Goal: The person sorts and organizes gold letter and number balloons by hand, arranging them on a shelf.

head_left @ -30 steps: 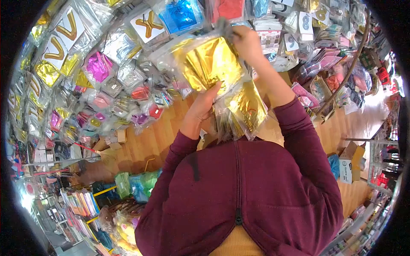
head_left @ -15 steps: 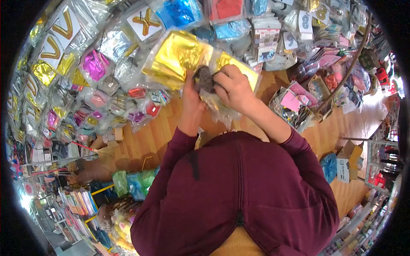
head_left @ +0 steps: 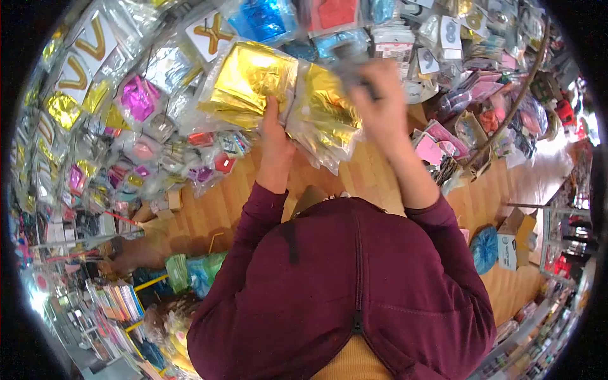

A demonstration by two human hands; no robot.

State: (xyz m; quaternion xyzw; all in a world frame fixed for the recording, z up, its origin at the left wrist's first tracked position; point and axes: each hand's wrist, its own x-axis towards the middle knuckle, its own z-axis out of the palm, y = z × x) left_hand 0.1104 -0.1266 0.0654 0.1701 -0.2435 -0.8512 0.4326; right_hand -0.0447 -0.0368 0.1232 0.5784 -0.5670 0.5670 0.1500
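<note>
In my left hand are clear plastic packets of folded gold foil, gripped at their middle with the thumb on top. More gold foil packets fan out to the right of that thumb. My right hand is raised just right of the packets, apart from them and smeared by motion. Its fingers are closed on a dark grey, fuzzy-looking thing, too blurred to name.
Bagged foil pieces hang close in front, among them a purple packet, a blue packet and a letter card. Pink packets stand in boxes at right. A cardboard box sits on the wooden floor.
My right hand has moved right, pulling the dark grey thing off the middle of the packets. The gold packets have spread apart a little in my left hand.
</note>
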